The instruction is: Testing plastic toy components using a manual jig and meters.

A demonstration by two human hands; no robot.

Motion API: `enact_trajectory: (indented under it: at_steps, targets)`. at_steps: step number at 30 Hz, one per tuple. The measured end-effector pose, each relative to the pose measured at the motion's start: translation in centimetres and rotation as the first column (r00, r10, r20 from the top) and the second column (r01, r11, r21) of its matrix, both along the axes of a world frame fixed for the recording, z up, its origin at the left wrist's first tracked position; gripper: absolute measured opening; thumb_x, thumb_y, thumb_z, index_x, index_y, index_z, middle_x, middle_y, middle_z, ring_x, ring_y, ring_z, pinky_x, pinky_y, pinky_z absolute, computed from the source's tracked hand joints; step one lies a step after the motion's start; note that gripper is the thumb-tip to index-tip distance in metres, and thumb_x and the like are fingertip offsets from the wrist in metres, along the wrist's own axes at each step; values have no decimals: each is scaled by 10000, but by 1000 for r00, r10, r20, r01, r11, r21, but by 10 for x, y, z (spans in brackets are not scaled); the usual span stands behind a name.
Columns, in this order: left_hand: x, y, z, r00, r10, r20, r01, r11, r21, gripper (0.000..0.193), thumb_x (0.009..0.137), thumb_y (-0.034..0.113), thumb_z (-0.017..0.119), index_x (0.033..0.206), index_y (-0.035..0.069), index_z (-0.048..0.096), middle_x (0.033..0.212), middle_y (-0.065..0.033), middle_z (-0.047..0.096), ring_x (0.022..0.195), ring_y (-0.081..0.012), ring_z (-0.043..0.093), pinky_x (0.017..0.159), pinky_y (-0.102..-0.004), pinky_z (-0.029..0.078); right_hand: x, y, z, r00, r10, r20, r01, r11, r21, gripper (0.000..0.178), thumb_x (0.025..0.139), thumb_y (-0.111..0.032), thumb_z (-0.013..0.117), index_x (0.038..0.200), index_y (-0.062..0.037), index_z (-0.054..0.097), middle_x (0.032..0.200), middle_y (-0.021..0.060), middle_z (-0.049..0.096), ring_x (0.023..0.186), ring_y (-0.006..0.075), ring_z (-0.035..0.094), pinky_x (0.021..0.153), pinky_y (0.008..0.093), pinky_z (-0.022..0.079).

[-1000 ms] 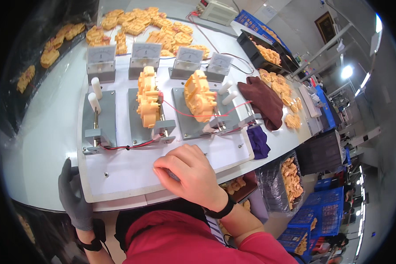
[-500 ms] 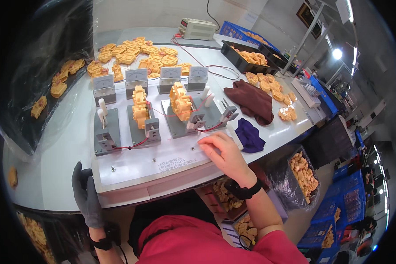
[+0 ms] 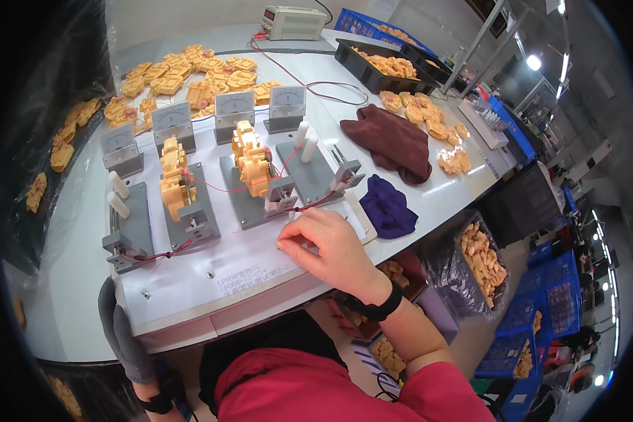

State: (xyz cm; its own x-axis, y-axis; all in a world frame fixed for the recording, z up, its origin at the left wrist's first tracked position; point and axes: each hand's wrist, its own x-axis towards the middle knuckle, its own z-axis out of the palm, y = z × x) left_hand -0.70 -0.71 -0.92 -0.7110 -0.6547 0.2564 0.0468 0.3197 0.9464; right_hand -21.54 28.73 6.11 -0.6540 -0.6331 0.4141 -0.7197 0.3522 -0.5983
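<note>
My left hand (image 3: 124, 334), in a grey glove, lies along the front left edge of a white board (image 3: 183, 299), its fingers stretched out and holding nothing visible. My bare right hand (image 3: 323, 246) rests near the board's front right, fingers loosely bent, with nothing seen in them. Just beyond it stands a grey test fixture (image 3: 243, 200) carrying a yellow plastic gear housing (image 3: 252, 158). A second yellow gear housing (image 3: 176, 179) sits on the fixture to its left. The outer left fixture (image 3: 137, 218) and the outer right fixture (image 3: 309, 169) carry white pegs and no housing.
Several analog meters (image 3: 235, 112) line the board's back. Behind them lie piled yellow housings (image 3: 169, 77) and a power supply (image 3: 295, 23). To the right are a brown cloth (image 3: 390, 144), a purple cloth (image 3: 388, 207) and a black bin (image 3: 380, 74) of parts.
The view has shifted, so the board and fixtures appear farther left and lower. My right hand has slid left along the board's front. My left hand stays at the edge.
</note>
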Motion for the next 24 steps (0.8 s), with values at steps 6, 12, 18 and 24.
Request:
enact_trajectory:
  at_steps: [6, 12, 18, 24]
  targets:
    - [2, -2, -6, 1000, 2, -9, -1, 998, 63, 538, 969, 285, 361, 1389, -49, 409, 1406, -155, 452, 1302, -253, 409, 1106, -371, 283, 0, 1, -6, 990, -22, -139, 26, 999, 22, 90, 813, -145, 697, 864, -95, 642, 787, 38, 589, 755, 249, 575, 700, 368, 436]
    - [6, -6, -1, 831, 252, -495, 373, 407, 834, 553, 959, 297, 373, 1384, -54, 404, 1394, -166, 456, 1288, -261, 419, 1097, -382, 293, 1, 0, -4, 986, -18, -167, 24, 999, 35, 100, 807, -165, 705, 877, -115, 654, 800, 21, 588, 762, 235, 577, 699, 354, 433]
    - [9, -18, -4, 563, 743, -363, 813, -420, 403, 567, 946, 310, 391, 1377, -59, 403, 1380, -177, 463, 1273, -272, 430, 1090, -394, 299, -1, 0, -7, 980, 1, -197, 2, 1000, 15, 109, 798, -163, 714, 892, -133, 667, 807, 19, 581, 768, 231, 576, 708, 354, 438]
    - [11, -18, -4, 555, 762, -335, 828, -464, 317, 561, 947, 303, 395, 1371, -63, 411, 1381, -173, 464, 1281, -276, 427, 1098, -390, 290, 1, 0, -6, 982, -2, -189, 4, 1000, 8, 104, 798, -163, 716, 889, -138, 673, 806, 18, 578, 780, 229, 578, 713, 351, 441]
